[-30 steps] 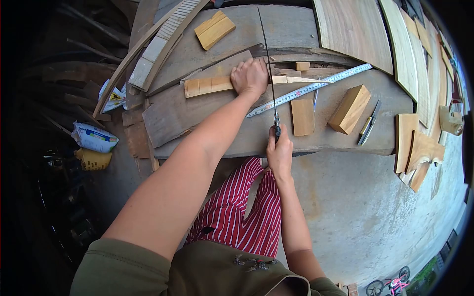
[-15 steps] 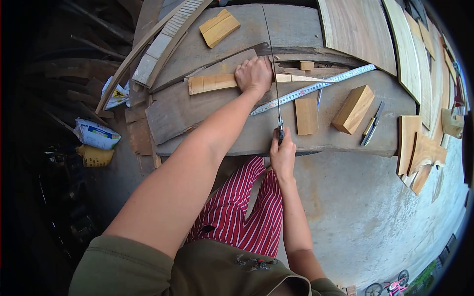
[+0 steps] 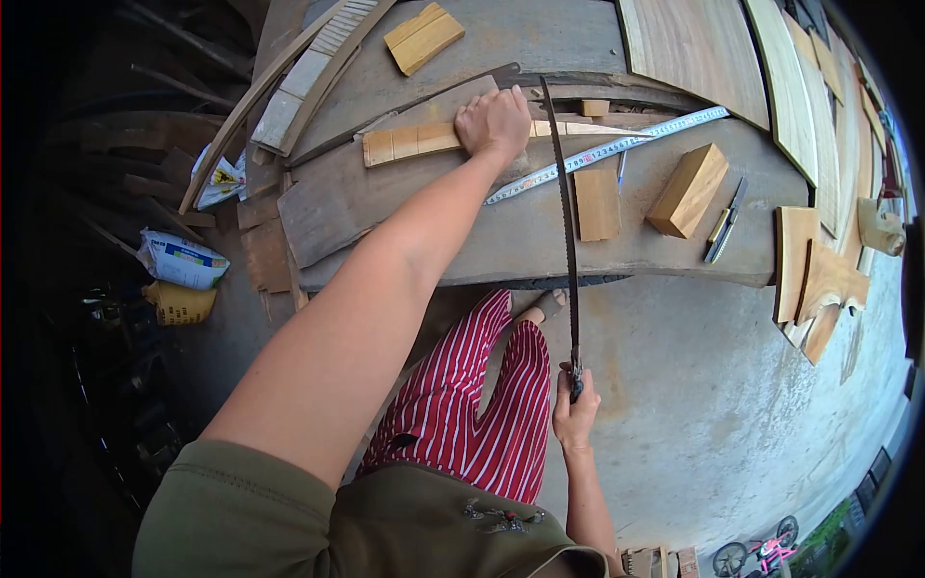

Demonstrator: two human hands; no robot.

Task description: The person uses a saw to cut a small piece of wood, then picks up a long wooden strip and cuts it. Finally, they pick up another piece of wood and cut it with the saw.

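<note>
My left hand [image 3: 493, 123] presses down with curled fingers on a long, narrow, tapering wood strip [image 3: 412, 142] marked with cross lines. My right hand [image 3: 576, 405] is wrapped round the handle of a saw [image 3: 568, 241], below the bench edge. The dark toothed blade points away from me and crosses the strip just right of my left hand. A measuring tape [image 3: 607, 151] lies extended beside the strip. To the right are a flat wood block [image 3: 597, 204], a thicker block [image 3: 688, 191] and a utility knife [image 3: 725, 222].
Another wood block [image 3: 424, 39] lies at the back of the workbench [image 3: 482, 246]. Curved slats [image 3: 299, 87] stand at the left, and boards [image 3: 696, 58] lie at the right. Bags [image 3: 183, 260] sit on the floor at left; a pink bicycle [image 3: 771, 551] is far off.
My right hand has pulled the saw back toward me, so more of its blade shows on my side of the strip. My left hand stays on the strip. The view has shifted slightly.
</note>
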